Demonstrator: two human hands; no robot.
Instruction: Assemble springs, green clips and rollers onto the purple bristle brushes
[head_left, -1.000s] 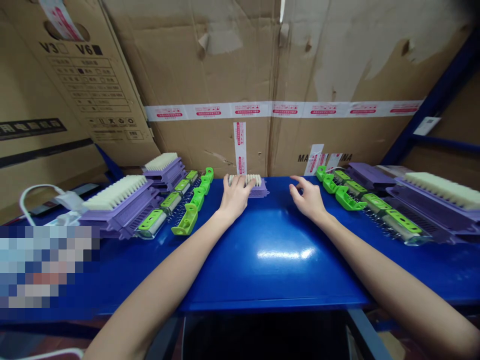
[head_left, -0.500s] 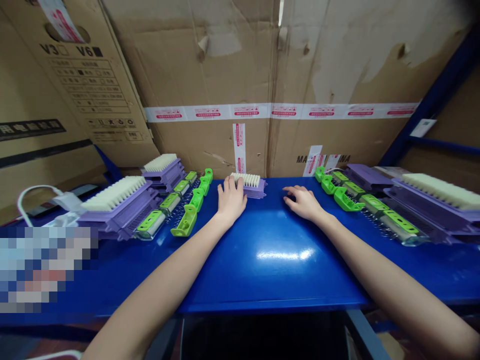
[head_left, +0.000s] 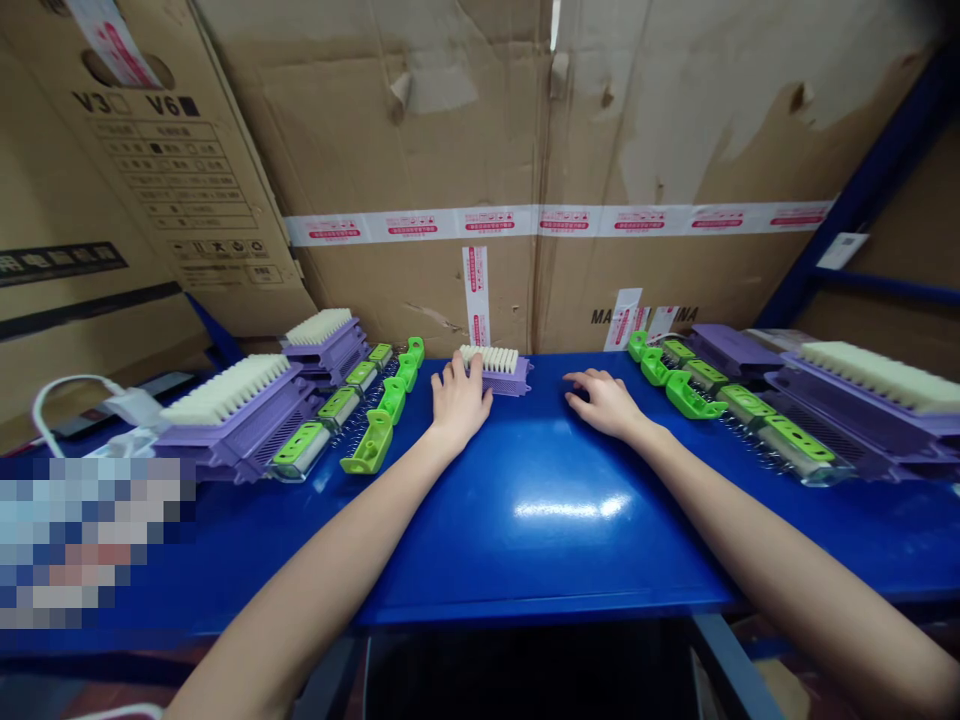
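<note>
A small purple plastic piece with ridged cream blocks on top [head_left: 508, 372] sits on the blue table against the cardboard. My left hand [head_left: 459, 400] is at its left front corner, fingers spread; the fingertips overlap its left end, and I cannot tell if they touch it. My right hand [head_left: 602, 402] hovers over or rests on the table to the right of that piece, apart from it, fingers loosely stretched and holding nothing. Left of my left hand lies a row of bright green plastic parts [head_left: 390, 402]. Similar green parts [head_left: 686, 398] lie right of my right hand.
Larger purple pieces with cream tops stand at left [head_left: 232, 400] and right [head_left: 870, 400]. Clear casings with green plates and wire pins [head_left: 301, 448] line both sides. A white charger with cable [head_left: 135, 405] is far left. Cardboard [head_left: 420, 130] walls the back; blue shelf posts [head_left: 862, 180] rise right.
My left hand has drawn back slightly to the left, off the top of the purple piece, uncovering more of it. My right hand has shifted slightly left and lower, its fingers lying flatter.
</note>
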